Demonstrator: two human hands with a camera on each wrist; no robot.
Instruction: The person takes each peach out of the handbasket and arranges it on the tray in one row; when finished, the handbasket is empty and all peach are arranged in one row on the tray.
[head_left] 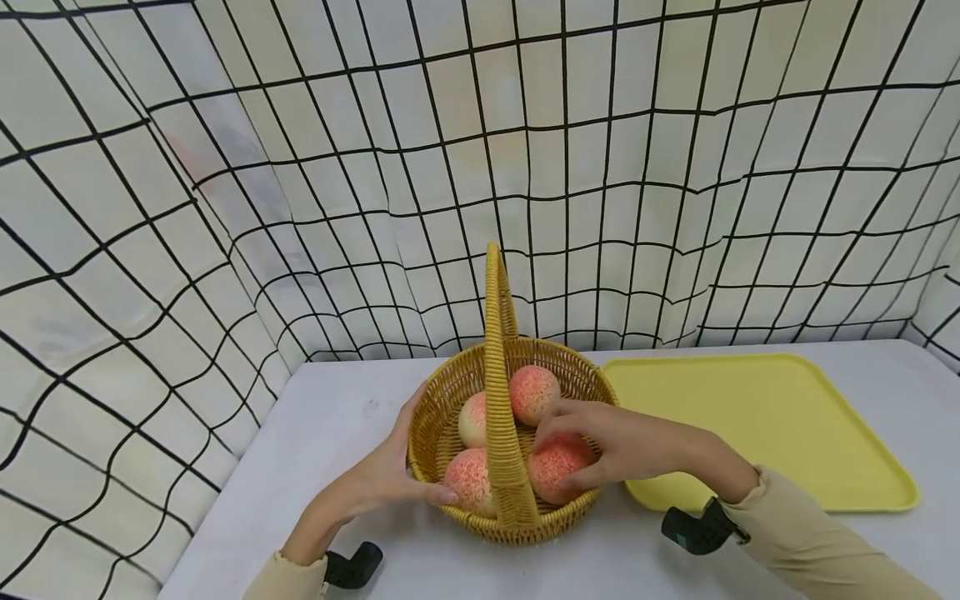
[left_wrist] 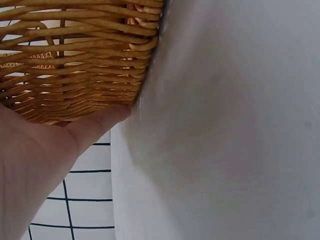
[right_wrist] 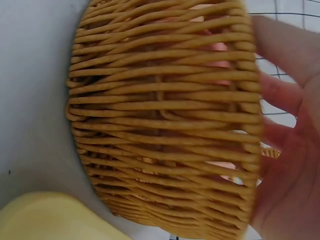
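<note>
Golden basket (head_left: 506,450), pink peaches (head_left: 556,472) (speckled over cream), yellow tray (head_left: 765,433), white tabletop (head_left: 300,425).

Basket (head_left: 551,527) opening divided by tall handle (head_left: 496,358). Right half obstructed by right grip (head_left: 607,437) around front peach (head_left: 557,471); left rim flanked by left grip (head_left: 386,471). Rear bounded by gridded wall (head_left: 585,171). Passage afforded over yellow tray (head_left: 757,437).

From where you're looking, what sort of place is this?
Probably a small booth set up for tabletop work: white walls with black grid lines stand close around a white table, which bears a wicker basket and a yellow tray.
</note>
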